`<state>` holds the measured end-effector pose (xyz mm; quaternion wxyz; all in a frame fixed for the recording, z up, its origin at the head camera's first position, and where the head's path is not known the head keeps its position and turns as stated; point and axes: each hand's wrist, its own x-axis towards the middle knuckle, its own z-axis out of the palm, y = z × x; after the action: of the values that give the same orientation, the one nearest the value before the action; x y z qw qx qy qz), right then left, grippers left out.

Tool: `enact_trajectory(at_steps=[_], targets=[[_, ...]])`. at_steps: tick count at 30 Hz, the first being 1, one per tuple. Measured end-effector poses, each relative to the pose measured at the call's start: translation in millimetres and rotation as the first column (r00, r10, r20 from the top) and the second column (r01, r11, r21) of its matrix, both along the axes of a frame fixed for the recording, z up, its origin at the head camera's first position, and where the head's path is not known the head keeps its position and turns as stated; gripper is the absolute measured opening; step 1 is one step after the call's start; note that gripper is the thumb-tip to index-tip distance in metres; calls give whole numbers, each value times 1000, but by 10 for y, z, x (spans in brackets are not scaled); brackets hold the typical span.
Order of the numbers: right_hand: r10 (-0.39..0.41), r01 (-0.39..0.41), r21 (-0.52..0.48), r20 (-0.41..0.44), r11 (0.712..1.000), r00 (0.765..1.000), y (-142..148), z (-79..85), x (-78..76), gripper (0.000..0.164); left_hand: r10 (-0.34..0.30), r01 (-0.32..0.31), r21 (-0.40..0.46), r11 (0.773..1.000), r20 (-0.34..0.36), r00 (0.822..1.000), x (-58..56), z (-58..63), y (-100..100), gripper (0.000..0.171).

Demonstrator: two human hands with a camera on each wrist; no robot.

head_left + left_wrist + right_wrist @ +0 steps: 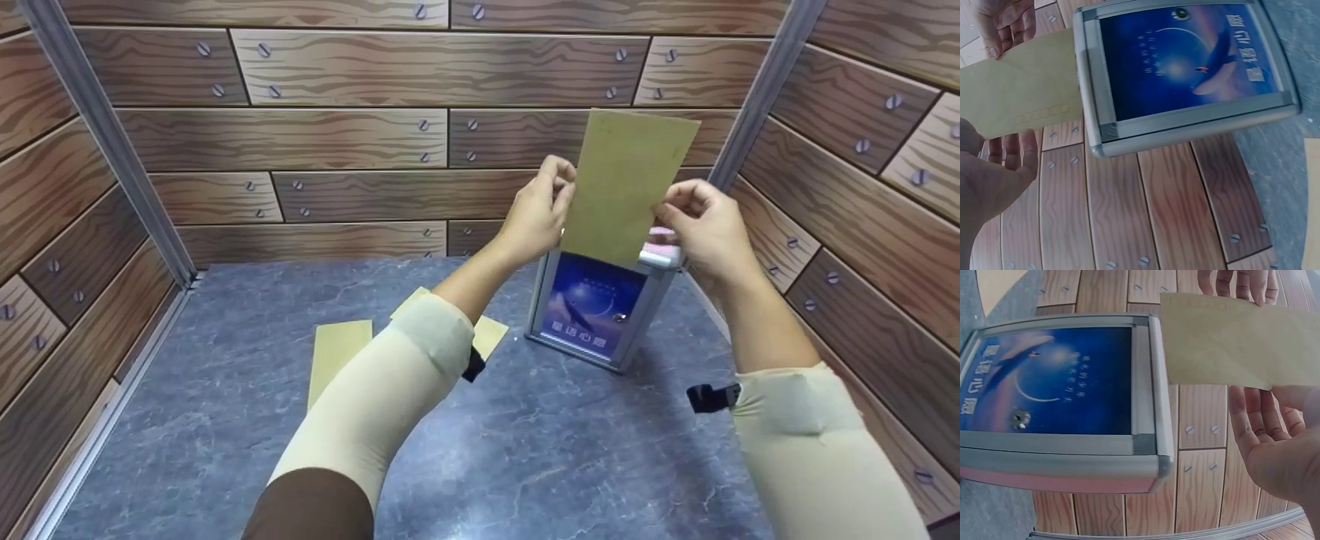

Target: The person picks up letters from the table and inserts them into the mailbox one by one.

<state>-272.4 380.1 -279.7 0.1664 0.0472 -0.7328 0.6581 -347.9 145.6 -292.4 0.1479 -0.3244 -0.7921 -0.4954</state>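
A brown paper envelope (630, 187) stands upright, pinched along its two long edges. My left hand (536, 210) grips its left edge and my right hand (709, 229) grips the right one. Just below is a silver-framed box (592, 360) with a blue front panel showing a whale, a moon, white characters and a small round lock. The envelope's lower end meets the box's top edge; whether any of it is inside I cannot tell. Both wrist views show the envelope (1022, 84) with a row of small printed squares near that end, and the box's pink side (1055, 479).
On the marbled grey-blue tabletop (570, 450), one envelope (341, 349) lies left of my left forearm. Another (489, 336) lies partly hidden beneath that arm. Wood-patterned panels (360, 139) with metal corner posts enclose the table at the back and sides.
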Motion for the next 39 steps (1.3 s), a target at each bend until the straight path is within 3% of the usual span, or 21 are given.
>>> enact_trajectory(at_steps=[4,8,13,17,24,30,33,37,39], targets=[[-40,41,5,-39,999,998,-6,66,-68,13,-5,3,47,999,46,999,-73,84,40,15],[-112,119,96,-82,988,990,0,83,-131,17,-15,11,65,998,60,998,-151,126,76,15],[-203,225,238,-114,945,972,38,24,-210,18,-77,71,89,993,59,995,-273,68,113,13],[-244,273,282,-135,920,960,55,-42,-267,16,-103,99,94,991,43,994,-367,-18,130,11],[-189,211,226,-117,951,975,32,-119,-330,15,-121,111,131,985,69,990,-468,-156,157,12],[-169,175,254,-46,951,984,85,-239,-403,7,-36,26,93,995,106,994,-508,-237,249,14],[-211,214,345,-48,914,976,129,-315,-426,5,10,-12,30,999,93,996,-531,-285,319,16],[-285,286,504,-82,815,955,176,-404,-444,9,58,-55,-54,997,61,996,-578,-362,387,20],[-296,293,550,-87,782,951,191,-438,-458,16,91,-85,-89,992,63,994,-598,-404,397,22]])
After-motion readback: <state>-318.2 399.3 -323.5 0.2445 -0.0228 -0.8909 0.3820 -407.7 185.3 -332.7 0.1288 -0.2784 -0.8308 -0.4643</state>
